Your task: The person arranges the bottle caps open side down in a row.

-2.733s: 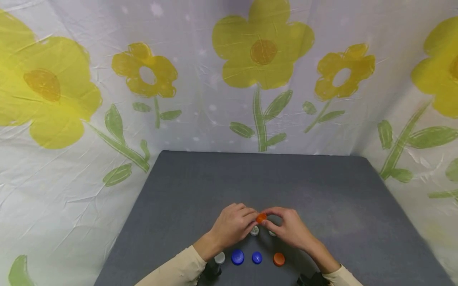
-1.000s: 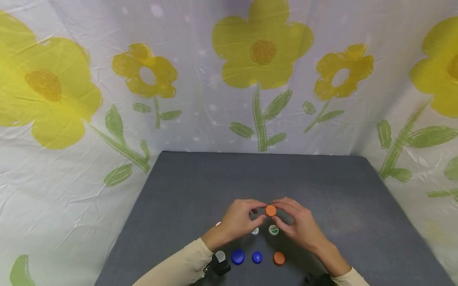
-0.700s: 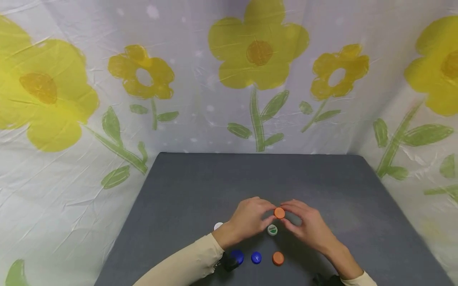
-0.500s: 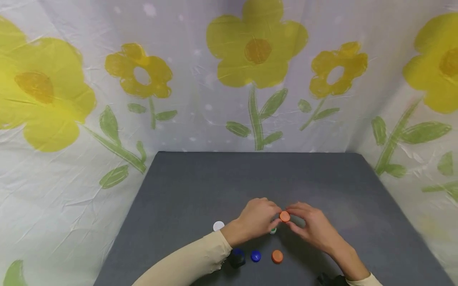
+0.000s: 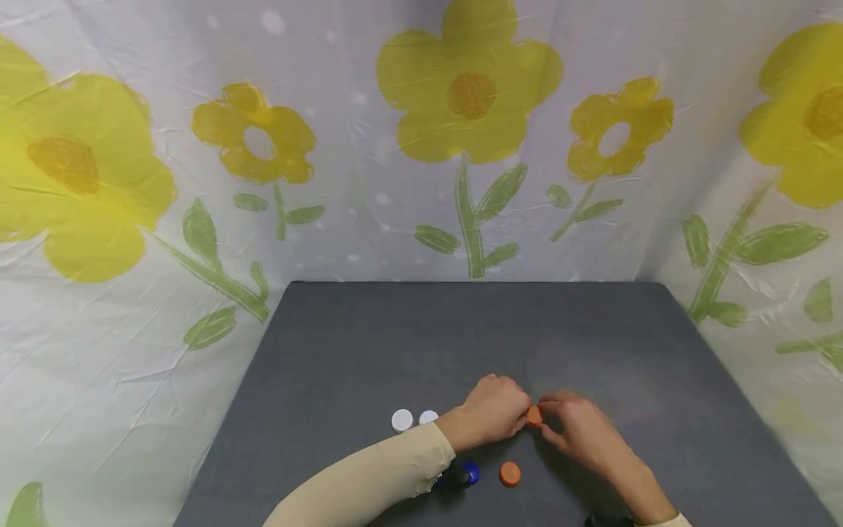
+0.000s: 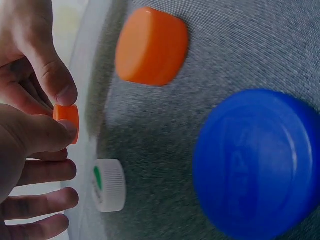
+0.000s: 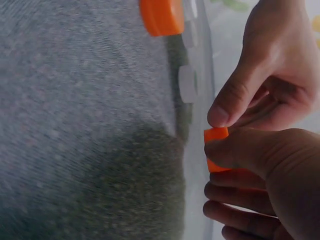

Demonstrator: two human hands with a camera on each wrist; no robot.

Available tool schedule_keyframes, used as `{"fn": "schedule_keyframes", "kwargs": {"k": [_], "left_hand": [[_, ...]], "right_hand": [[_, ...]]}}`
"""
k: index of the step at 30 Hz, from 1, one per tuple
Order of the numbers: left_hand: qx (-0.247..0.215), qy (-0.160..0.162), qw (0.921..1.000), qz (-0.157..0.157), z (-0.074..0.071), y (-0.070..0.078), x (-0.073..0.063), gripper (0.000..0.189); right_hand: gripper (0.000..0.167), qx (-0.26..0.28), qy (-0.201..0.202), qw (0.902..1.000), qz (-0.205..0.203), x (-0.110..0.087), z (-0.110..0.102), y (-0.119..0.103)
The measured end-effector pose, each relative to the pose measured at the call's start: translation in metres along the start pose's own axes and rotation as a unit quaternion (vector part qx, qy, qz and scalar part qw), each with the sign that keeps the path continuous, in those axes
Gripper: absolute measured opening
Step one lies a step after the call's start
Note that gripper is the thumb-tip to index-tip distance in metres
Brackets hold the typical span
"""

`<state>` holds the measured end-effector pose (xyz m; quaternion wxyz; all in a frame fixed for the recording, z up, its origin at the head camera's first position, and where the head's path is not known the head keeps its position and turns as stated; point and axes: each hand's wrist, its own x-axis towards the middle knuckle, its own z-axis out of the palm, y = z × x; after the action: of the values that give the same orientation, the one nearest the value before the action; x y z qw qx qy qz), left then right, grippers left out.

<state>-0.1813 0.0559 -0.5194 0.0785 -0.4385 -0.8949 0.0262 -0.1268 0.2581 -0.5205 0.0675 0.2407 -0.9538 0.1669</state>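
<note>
Both hands hold one small orange bottle cap (image 5: 534,416) close over the dark table, right of the middle. My left hand (image 5: 495,410) pinches it from the left, and my right hand (image 5: 579,432) from the right. In the left wrist view, the left thumb lies across this cap (image 6: 66,112) while the right thumb tip meets its upper edge. The right wrist view shows the right thumb over the cap (image 7: 216,134), other fingers behind. Below the left hand's fingers, a white cap with green print (image 6: 112,185) lies on the table.
On the table lie another orange cap (image 5: 510,473) and a blue cap (image 5: 473,470) nearer the body. Two white caps (image 5: 402,420) sit left of the left wrist. The left sleeve (image 5: 369,479) reaches over the near row. A flowered curtain (image 5: 356,146) hangs behind the table.
Both hands have carried the orange cap rightward and lowered it toward the table. The left forearm has swung right, uncovering white caps on the left and covering part of the blue caps.
</note>
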Motion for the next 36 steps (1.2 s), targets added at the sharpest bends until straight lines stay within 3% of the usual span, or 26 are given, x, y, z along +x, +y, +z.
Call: {"fn": "schedule_keyframes", "kwargs": {"k": [12, 20, 26, 31, 36], "left_hand": [[0.050, -0.011, 0.9987, -0.001, 0.011, -0.001, -0.002, 0.020], [0.039, 0.000, 0.9992, -0.009, 0.017, -0.004, -0.004, 0.023], [0.021, 0.007, 0.9992, -0.032, -0.001, -0.019, -0.009, 0.023], [-0.004, 0.029, 0.9982, -0.052, -0.026, -0.044, -0.021, 0.034], [-0.039, 0.052, 0.9925, -0.104, -0.052, -0.077, -0.042, 0.051]], "right_hand": [[0.021, -0.011, 0.000, 0.9998, 0.015, 0.003, 0.018, -0.004], [0.024, -0.014, -0.027, 0.9990, 0.033, 0.006, 0.020, -0.007], [0.031, 0.009, -0.014, 0.9991, 0.038, 0.013, 0.007, -0.005], [0.038, -0.016, 0.051, 0.9981, 0.031, 0.024, -0.008, 0.000], [0.043, -0.041, 0.135, 0.9900, -0.010, 0.036, -0.020, 0.009]]}}
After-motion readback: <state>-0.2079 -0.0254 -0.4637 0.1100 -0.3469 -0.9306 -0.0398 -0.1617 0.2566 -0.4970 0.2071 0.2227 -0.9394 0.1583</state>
